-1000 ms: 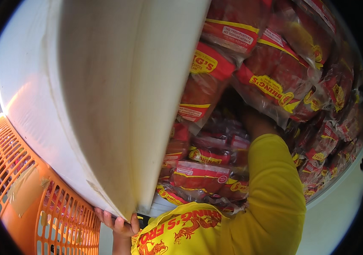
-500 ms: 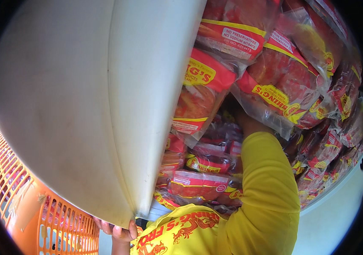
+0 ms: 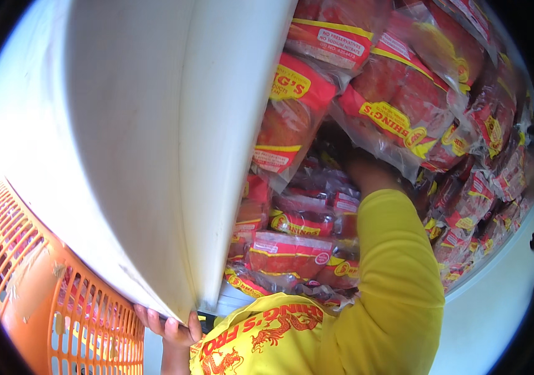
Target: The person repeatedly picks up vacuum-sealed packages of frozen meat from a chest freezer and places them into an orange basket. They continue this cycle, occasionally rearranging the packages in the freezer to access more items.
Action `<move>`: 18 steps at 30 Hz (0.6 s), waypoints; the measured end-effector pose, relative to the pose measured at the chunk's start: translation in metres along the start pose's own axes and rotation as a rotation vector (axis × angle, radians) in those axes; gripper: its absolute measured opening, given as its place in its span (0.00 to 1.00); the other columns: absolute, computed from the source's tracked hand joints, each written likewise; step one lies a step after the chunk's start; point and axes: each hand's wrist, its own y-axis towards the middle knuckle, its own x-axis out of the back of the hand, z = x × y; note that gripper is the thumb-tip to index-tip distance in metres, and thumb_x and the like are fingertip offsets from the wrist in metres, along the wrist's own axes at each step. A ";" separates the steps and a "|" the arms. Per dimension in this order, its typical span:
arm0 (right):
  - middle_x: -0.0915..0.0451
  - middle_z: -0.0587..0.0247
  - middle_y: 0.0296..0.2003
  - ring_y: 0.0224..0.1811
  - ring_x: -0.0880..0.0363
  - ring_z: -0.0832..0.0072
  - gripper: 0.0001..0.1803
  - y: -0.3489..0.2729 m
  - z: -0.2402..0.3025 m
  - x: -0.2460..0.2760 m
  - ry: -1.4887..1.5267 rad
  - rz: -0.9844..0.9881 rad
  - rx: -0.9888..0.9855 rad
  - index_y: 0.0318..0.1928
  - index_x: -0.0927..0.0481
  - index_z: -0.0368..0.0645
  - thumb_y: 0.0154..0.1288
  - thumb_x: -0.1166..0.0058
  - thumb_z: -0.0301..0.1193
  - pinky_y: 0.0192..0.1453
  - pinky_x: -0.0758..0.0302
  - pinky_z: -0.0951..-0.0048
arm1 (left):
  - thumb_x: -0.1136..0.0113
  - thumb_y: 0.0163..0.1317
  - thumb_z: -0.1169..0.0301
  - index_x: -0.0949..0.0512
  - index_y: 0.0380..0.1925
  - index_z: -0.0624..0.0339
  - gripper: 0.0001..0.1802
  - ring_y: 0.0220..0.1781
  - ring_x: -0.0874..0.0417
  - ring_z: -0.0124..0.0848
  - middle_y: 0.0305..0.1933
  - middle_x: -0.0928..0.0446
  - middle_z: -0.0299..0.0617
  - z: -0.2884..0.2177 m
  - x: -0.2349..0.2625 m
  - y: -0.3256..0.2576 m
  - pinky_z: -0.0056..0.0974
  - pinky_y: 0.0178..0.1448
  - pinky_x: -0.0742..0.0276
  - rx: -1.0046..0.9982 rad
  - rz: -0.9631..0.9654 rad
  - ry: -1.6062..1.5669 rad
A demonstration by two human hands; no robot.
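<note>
My left hand (image 3: 172, 326), low in the picture, has its fingers curled over the bottom edge of a large white freezer lid (image 3: 129, 125). My right arm, in a yellow sleeve, reaches up into a freezer stacked with clear plastic packs of red meat. In the shadow, my right hand (image 3: 348, 153) is under a big meat pack (image 3: 398, 100), its fingers dark and hidden between packs. To its left, another pack (image 3: 292, 119) hangs partly behind the lid's edge. Below the hand lie stacked smaller packs (image 3: 301, 222).
An orange slatted plastic basket (image 3: 32, 281) stands at the lower left, with red packs showing through its slots. More packs (image 3: 467, 206) pile along the right side, against the freezer's pale curved rim (image 3: 498, 269).
The view has shifted slightly, and the white lid shows at a different angle, with more of its outer side at the left. My right hand stays deep among the packs.
</note>
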 end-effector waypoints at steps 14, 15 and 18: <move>0.27 0.42 0.59 0.62 0.28 0.52 0.35 -0.134 0.013 0.064 -0.292 -0.125 0.011 0.65 0.31 0.44 0.71 0.65 0.57 0.67 0.35 0.55 | 0.39 0.59 0.65 0.32 0.59 0.52 0.27 0.72 0.42 0.61 0.69 0.39 0.54 -0.005 0.004 0.017 0.65 0.72 0.48 0.010 -0.042 -0.027; 0.27 0.41 0.59 0.62 0.27 0.52 0.35 -0.150 0.023 0.068 -0.324 -0.134 -0.026 0.65 0.31 0.44 0.71 0.65 0.57 0.67 0.35 0.55 | 0.38 0.59 0.65 0.31 0.59 0.52 0.27 0.72 0.42 0.60 0.69 0.38 0.53 -0.005 0.004 0.018 0.65 0.72 0.48 0.016 -0.041 -0.032; 0.17 0.51 0.47 0.51 0.19 0.54 0.24 -0.199 0.065 0.095 -0.400 -0.154 -0.161 0.54 0.22 0.42 0.57 0.46 0.38 0.57 0.26 0.53 | 0.38 0.58 0.66 0.29 0.58 0.53 0.26 0.72 0.40 0.57 0.69 0.38 0.52 -0.007 0.006 0.021 0.63 0.72 0.47 0.019 -0.047 -0.043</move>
